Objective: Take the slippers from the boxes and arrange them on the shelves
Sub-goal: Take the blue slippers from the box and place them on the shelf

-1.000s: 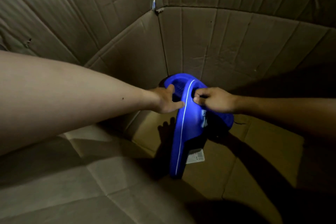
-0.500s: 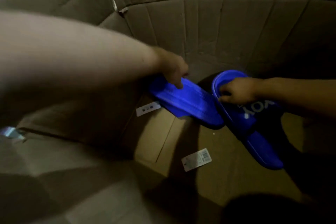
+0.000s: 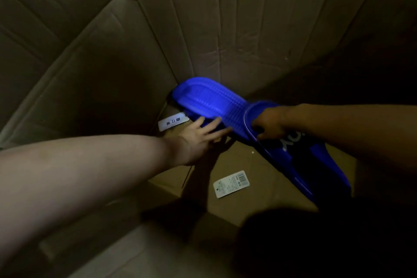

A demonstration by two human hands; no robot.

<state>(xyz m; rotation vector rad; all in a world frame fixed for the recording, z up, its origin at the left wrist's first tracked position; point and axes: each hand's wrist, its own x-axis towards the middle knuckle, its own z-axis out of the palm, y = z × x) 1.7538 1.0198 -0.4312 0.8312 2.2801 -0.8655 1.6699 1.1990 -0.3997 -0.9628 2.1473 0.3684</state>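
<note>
Two blue slippers lie deep inside a large cardboard box (image 3: 203, 29). The left slipper (image 3: 207, 101) is sole up against the box's back corner. My left hand (image 3: 200, 136) reaches under its near edge with straight, spread fingers touching it. The right slipper (image 3: 300, 160) has white lettering on its strap and points toward the lower right. My right hand (image 3: 268, 124) grips the toe end of this slipper, fingers curled over its rim.
A white barcode tag (image 3: 231, 184) lies loose on the box floor in front of the slippers. Another white label (image 3: 172, 122) hangs by the left slipper. Cardboard walls rise on all sides; the lower right is in dark shadow.
The two slippers, held together a second ago, are now apart. My left hand has gone from on top of the left slipper to its near edge with fingers spread. The view moved closer.
</note>
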